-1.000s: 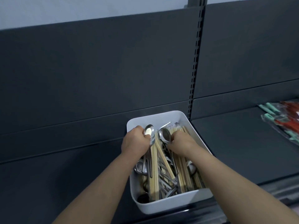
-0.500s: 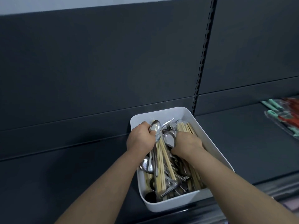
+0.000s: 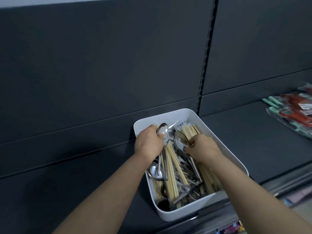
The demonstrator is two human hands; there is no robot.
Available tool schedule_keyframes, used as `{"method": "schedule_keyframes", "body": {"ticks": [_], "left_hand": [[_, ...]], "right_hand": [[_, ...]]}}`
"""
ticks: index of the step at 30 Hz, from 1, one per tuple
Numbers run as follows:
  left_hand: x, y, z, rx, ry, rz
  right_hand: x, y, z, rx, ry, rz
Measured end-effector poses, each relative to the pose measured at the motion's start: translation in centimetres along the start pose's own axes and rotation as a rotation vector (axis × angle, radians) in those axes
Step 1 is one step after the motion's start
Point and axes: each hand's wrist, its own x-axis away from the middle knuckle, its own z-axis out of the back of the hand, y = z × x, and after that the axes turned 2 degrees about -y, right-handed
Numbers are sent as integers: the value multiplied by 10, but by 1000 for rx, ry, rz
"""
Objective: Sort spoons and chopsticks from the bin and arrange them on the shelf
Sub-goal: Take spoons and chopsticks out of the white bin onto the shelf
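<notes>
Gathering like with like, the left hand [image 3: 148, 143] has its grip closed on spoons [image 3: 163, 132], the right hand [image 3: 201, 146] closed on another spoon [image 3: 181, 140]; chopsticks [image 3: 173, 166] fill the bin [image 3: 152, 120] at the shelf's [image 3: 253, 132] six o'clock edge.

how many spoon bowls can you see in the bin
3: one in the left hand at, one by the right hand at, one lower left at. More are probably buried.
</notes>
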Motion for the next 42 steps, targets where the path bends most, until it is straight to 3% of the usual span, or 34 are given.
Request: {"method": "schedule_keyframes", "body": {"ticks": [6,16,23,27,30,36,42], "left_hand": [[2,1,-2,34,-46,32],[6,17,-11,109,2,204],[12,17,-11,416,-64,325],[24,8,17,713,155,387],[41,-15,45,831,303,438],[115,-113,81,820,446,579],[217,-231,126,800,613,803]], "right_hand": [[5,-10,-2,270,-42,66],[-4,14,19,-166,-122,21],[-6,9,20,-294,-84,111],[-6,-26,33,-481,-32,211],[11,-69,27,-486,-69,350],[68,-141,-47,-320,-232,589],[141,-223,-134,-290,-396,622]]}}
